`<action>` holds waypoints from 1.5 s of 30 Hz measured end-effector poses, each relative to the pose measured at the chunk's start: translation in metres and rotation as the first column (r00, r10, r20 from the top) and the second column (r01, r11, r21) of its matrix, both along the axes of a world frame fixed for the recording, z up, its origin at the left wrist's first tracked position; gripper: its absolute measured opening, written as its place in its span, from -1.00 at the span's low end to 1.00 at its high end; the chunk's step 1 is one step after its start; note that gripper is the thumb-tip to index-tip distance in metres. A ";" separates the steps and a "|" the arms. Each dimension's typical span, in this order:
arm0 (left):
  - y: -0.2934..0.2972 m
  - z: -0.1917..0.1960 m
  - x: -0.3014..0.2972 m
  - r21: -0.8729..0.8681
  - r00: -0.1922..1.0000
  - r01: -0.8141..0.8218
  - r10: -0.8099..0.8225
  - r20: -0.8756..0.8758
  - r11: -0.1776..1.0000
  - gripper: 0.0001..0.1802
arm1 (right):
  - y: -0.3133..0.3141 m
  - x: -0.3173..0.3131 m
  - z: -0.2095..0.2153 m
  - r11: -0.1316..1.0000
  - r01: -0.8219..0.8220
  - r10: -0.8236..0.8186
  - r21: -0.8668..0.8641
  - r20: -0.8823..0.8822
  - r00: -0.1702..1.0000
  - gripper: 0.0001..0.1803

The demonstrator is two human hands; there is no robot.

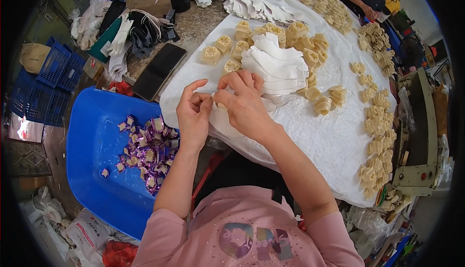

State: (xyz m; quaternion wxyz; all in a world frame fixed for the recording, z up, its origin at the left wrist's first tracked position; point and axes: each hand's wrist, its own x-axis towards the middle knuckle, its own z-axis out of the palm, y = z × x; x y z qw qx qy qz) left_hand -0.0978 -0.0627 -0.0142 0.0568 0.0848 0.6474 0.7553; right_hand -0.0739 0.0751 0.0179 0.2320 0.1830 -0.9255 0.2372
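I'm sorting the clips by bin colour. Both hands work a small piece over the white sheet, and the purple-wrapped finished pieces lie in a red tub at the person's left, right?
Not quite: the tub is blue, not red, as the head view shows. The rest holds: both the left hand and right hand pinch a small piece over the white sheet, and the purple-wrapped pieces lie at the left.

Workshop interior, viewed from above. Round bench (193, 25) with mottled brown top, largely covered by white cloth (329, 136). Large blue plastic tub (92, 141) beside bench at lower left. Stacked blue crates (53, 73) on floor at far left, next to tan sack (33, 56). Grey-beige machine (416, 141) with red button at right edge. Crumpled plastic bags (82, 233) on floor at lower left. Even, diffuse lighting throughout; no hard shadows.
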 end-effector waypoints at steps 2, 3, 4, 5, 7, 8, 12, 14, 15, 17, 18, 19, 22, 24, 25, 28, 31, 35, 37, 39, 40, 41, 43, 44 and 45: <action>0.002 0.001 -0.001 0.065 0.998 0.002 -0.006 0.059 0.998 -0.65 | 0.001 0.001 -0.003 1.000 0.011 -0.011 -0.013 0.002 1.000 -0.73; 0.003 0.001 0.000 0.066 0.998 0.002 -0.006 0.058 0.998 -0.65 | 0.003 0.002 -0.005 0.999 0.023 -0.023 -0.026 0.006 1.000 -0.74; 0.003 -0.001 0.001 0.095 0.998 -0.015 0.009 0.064 0.995 -0.65 | 0.003 0.003 -0.006 0.999 0.021 -0.020 -0.025 0.006 1.000 -0.74; 0.004 -0.003 0.001 0.125 0.997 -0.032 0.023 0.072 0.992 -0.66 | 0.005 0.006 -0.007 1.000 0.004 -0.004 -0.002 -0.017 1.000 -0.77; 0.007 -0.010 0.003 0.052 0.998 -0.060 0.060 0.004 0.997 -0.67 | 0.009 0.014 -0.007 1.000 -0.012 0.013 0.024 -0.037 0.999 -0.79; 0.009 -0.012 0.004 -0.020 0.994 -0.092 0.091 -0.066 0.996 -0.68 | 0.012 0.020 -0.006 0.999 -0.025 0.023 -0.029 -0.051 0.998 -0.78; 0.012 -0.021 0.008 -0.301 0.947 -0.279 0.209 -0.245 0.912 -0.72 | 0.039 0.054 0.004 0.981 0.002 -0.007 -0.195 -0.025 1.000 -0.80; 0.016 -0.029 0.007 -0.354 0.825 -0.419 0.188 -0.533 0.836 -0.74 | 0.068 0.080 0.006 0.916 0.124 -0.135 -0.382 -0.002 0.991 -0.84; 0.018 -0.028 0.008 -0.348 0.826 -0.409 0.181 -0.533 0.843 -0.74 | 0.082 0.094 0.004 0.811 0.136 -0.175 -0.569 -0.015 0.984 -0.87; 0.020 -0.024 0.010 -0.433 0.803 -0.387 0.067 -0.592 0.814 -0.68 | 0.113 0.118 0.007 0.650 0.129 -0.252 -0.749 -0.053 0.966 -0.91; 0.018 -0.023 0.010 -0.436 0.805 -0.373 0.052 -0.591 0.819 -0.68 | 0.122 0.127 0.012 0.632 0.115 -0.279 -0.766 -0.087 0.956 -0.93; 0.019 -0.023 0.011 -0.460 0.815 -0.369 0.043 -0.578 0.808 -0.66 | 0.124 0.136 0.020 0.627 0.133 -0.305 -0.767 -0.085 0.949 -0.93; 0.021 -0.024 0.012 -0.567 0.748 -0.523 0.025 -0.663 0.636 -0.60 | 0.131 0.157 0.044 0.728 0.239 -0.351 -0.643 -0.050 0.935 -0.89; 0.032 -0.003 0.030 -0.473 0.691 -0.543 0.050 -0.721 0.694 -0.59 | 0.133 0.160 0.048 0.909 0.244 -0.290 -0.337 -0.093 0.953 -0.80; 0.034 0.007 0.039 -0.458 0.710 -0.375 -0.068 -0.701 0.806 -0.59 | 0.129 0.159 0.047 0.928 0.218 -0.252 -0.302 -0.079 0.964 -0.75; 0.058 0.041 0.069 -0.487 0.631 0.230 -0.510 -0.585 0.842 -0.53 | 0.112 0.155 0.051 0.963 0.116 -0.131 -0.242 -0.047 0.990 -0.67; 0.083 0.029 0.091 -0.528 0.526 0.430 -0.679 -0.513 0.732 -0.53 | 0.103 0.154 0.049 0.959 0.037 -0.025 -0.281 0.046 0.999 -0.65; 0.081 0.021 0.086 -0.466 0.736 0.465 -0.621 -0.270 0.753 -0.70 | 0.139 0.154 0.026 0.764 0.116 0.019 -0.635 0.202 0.979 -0.66; 0.081 0.019 0.091 -0.346 0.795 0.491 -0.574 -0.197 0.800 -0.68 | 0.151 0.152 0.015 0.860 0.416 -0.388 -0.296 0.152 0.909 -0.64; 0.082 0.016 0.094 -0.221 0.853 0.498 -0.520 -0.049 0.838 -0.60 | 0.163 0.143 -0.003 0.837 0.545 -0.544 -0.047 0.025 0.839 -0.63; 0.083 0.015 0.095 -0.204 0.846 0.520 -0.533 -0.015 0.830 -0.59 | 0.167 0.138 -0.017 0.831 0.552 -0.550 0.069 -0.055 0.834 -0.62; 0.080 0.014 0.095 -0.216 0.827 0.550 -0.562 0.005 0.807 -0.61 | 0.170 0.133 -0.028 0.806 0.562 -0.547 0.184 -0.130 0.827 -0.60; 0.078 0.012 0.095 -0.232 0.808 0.574 -0.589 0.007 0.785 -0.63 | 0.172 0.122 -0.040 0.813 0.573 -0.553 0.107 -0.171 0.816 -0.61; 0.079 0.011 0.096 -0.200 0.824 0.557 -0.566 0.011 0.806 -0.60 | 0.173 0.118 -0.043 0.818 0.574 -0.559 0.034 -0.184 0.808 -0.61; 0.080 0.009 0.096 -0.166 0.838 0.541 -0.546 0.017 0.825 -0.57 | 0.176 0.114 -0.045 0.817 0.577 -0.569 0.000 -0.169 0.805 -0.64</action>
